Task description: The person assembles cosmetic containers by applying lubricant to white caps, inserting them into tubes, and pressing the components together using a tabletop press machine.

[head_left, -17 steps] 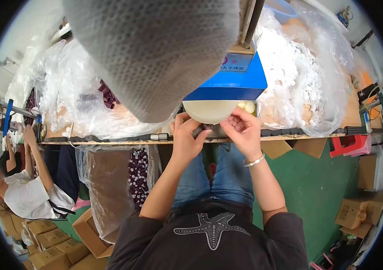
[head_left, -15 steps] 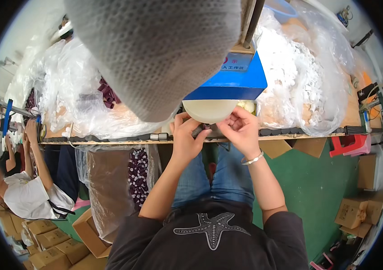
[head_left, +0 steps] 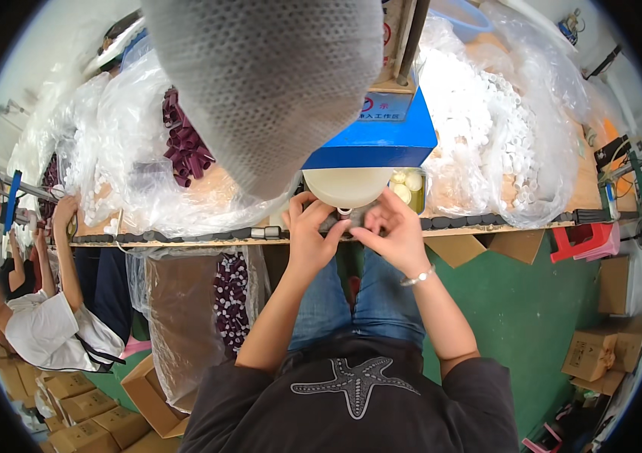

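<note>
At the front edge of the bench, both my hands are under the pale rounded cover [head_left: 351,187] of a blue machine [head_left: 381,143]. A small dark purple, light-topped part [head_left: 344,214] shows between them below the cover. My left hand [head_left: 311,229] is closed, its thumb and bent fingers pressed about this part, which they partly hide. To the right of it, my right hand [head_left: 395,235] has its thumb pointing at the part and its index finger raised toward the cover. The thumb stands apart from the half-curled fingers, and I see nothing held in them.
Purple tubes [head_left: 185,143] lie in clear plastic on the left, white pieces [head_left: 513,136] on the right. A tray [head_left: 410,185] of pale round pieces stands beside the machine. Grey mesh cloth [head_left: 276,83] blocks the upper middle. A co-worker [head_left: 64,325] sits far left; cartons [head_left: 600,355] stand right.
My right hand has drawn slightly down and left, its thumb now lower and apart from the fingers. The left hand stays nearly in place. The view has shifted a little, uncovering more purple tubes.
</note>
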`<state>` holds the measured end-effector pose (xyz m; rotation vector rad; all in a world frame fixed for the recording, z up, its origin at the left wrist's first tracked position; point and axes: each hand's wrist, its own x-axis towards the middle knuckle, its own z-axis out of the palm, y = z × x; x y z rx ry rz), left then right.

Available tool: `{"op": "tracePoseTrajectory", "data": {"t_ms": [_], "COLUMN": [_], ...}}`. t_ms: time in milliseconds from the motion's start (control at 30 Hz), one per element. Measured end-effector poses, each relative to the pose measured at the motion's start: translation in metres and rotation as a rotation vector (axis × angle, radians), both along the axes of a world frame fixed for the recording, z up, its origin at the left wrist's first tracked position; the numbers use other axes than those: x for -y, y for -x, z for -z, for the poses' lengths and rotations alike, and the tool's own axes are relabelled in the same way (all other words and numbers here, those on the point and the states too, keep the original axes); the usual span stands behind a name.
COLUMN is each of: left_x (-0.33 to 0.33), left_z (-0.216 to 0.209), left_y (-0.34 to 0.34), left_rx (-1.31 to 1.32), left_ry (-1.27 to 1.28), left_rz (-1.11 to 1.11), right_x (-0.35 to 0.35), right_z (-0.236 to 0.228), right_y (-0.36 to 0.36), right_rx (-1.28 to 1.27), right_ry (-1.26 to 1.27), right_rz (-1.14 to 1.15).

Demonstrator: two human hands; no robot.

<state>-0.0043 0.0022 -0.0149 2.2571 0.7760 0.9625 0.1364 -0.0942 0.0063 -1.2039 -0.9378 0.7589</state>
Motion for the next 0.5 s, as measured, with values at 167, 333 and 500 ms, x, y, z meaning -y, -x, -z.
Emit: {"op": "tracePoseTrajectory", "data": {"t_ms": [167,333,500], "left_x": [0.011,0.009,0.007], "left_z": [-0.001,0.001,-0.005], "left_y": [0.013,0.019,-0.003], "left_rx": [0.099,0.119,0.091], "left_ry": [-0.071,-0.13,-0.006], "left_rz": [-0.061,-0.048,-0.036], "right_x": [0.063,0.104,0.099], "right_z": [0.016,0.014,-0.001], "right_y": [-0.015,-0.05,-0.153], "right_rx": [-0.17,-0.051,0.195], "right_ry": [-0.06,0.087,0.024], "right_rz": [0.139,0.19,0.72]}}
